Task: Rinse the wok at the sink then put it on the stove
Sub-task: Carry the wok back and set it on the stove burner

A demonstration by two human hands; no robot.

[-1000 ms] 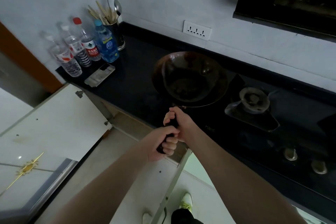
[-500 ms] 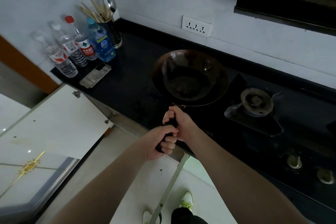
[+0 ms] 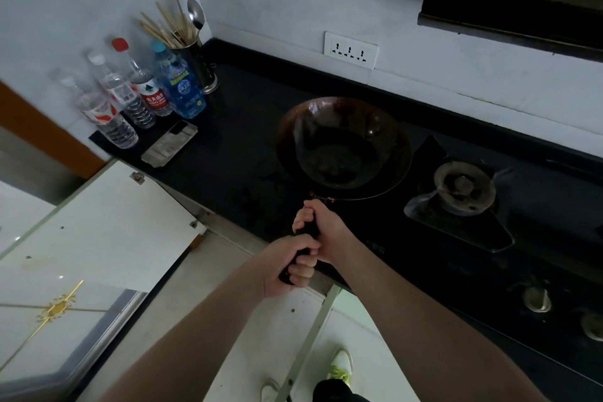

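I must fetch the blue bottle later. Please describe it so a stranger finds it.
On the black counter, four bottles stand in the left corner. The blue bottle is rightmost, beside the chopstick holder. Only it has a blue cap and label.

Dim overall, soft daylight from the near left: white cabinet door (image 3: 107, 232) and floor are the brightest areas, no hard shadows. Right side goes dark; black counter (image 3: 235, 140) and stove (image 3: 463, 202) lose nearly all detail, wok (image 3: 342, 147) interior murky w/ faint sheen on its far rim. Weak glare on the bottles (image 3: 137, 91). Wide-angle bend at edges: wall lines curve. Slight softness throughout, forearms near the lens blurrier.
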